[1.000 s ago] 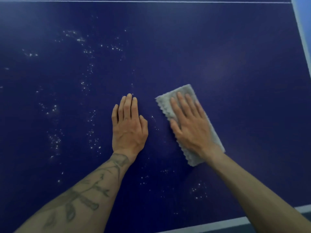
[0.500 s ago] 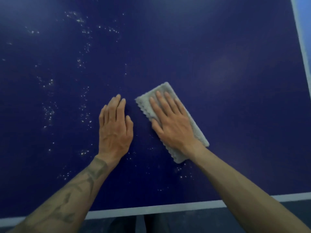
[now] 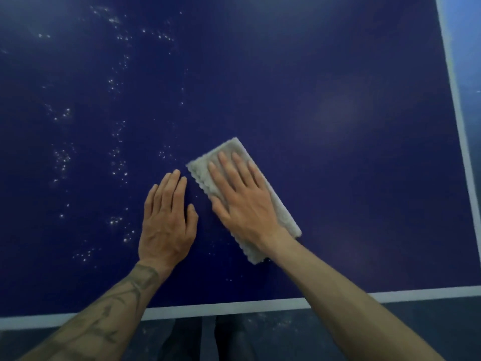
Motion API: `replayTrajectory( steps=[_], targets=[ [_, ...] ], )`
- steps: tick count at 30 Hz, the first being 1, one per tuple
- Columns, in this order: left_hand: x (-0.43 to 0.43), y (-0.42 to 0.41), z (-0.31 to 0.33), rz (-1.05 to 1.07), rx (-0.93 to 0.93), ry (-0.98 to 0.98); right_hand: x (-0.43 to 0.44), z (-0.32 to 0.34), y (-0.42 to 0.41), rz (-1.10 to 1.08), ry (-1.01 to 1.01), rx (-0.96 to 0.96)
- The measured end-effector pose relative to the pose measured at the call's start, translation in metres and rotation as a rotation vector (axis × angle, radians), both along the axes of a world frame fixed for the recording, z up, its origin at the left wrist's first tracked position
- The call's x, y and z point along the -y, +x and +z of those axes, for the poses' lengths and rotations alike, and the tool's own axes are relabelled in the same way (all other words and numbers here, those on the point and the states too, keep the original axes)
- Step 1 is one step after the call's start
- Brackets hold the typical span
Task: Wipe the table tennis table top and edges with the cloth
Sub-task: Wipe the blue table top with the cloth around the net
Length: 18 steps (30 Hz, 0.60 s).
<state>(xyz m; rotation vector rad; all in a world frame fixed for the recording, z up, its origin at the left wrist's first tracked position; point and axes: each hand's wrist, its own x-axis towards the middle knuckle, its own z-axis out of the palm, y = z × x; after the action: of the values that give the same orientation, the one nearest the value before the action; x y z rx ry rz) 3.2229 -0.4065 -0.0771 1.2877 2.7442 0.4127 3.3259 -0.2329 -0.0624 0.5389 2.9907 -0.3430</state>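
Near the front edge of the table (image 3: 338, 126), the folded cloth (image 3: 229, 152) lies flat under the right hand (image 3: 242, 204), fingers straight & spread, pressing not gripping; left hand (image 3: 166, 222) rests flat just beside it, holding nothing. Risk: w/ palm pressure only, cloth may slip or bunch, leaving specks (image 3: 62, 157) at left smeared. Vs 1 s ago, hands & cloth sit nearer the white edge line (image 3: 234, 306).

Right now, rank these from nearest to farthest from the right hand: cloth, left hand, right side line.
1. cloth, directly under the right hand.
2. left hand, just beside it, leftward.
3. right side line, far off, rightward.
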Motion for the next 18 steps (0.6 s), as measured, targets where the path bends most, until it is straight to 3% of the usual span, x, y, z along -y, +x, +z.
replayTrajectory(
  steps=[4,9,15,18],
  targets=[
    [-0.004,0.000,0.003,0.018,0.018,0.017,-0.051,0.000,0.035,-0.192,0.074,0.067],
    [-0.005,0.001,0.002,0.024,0.020,0.016,-0.061,0.000,-0.013,-0.386,0.049,0.041],
    [-0.003,0.001,0.005,0.021,0.025,0.012,0.014,-0.009,0.031,-0.032,0.003,-0.050],
    [-0.005,0.002,0.008,0.025,0.039,0.017,-0.006,-0.007,0.073,-0.076,0.047,0.009]
  ],
)
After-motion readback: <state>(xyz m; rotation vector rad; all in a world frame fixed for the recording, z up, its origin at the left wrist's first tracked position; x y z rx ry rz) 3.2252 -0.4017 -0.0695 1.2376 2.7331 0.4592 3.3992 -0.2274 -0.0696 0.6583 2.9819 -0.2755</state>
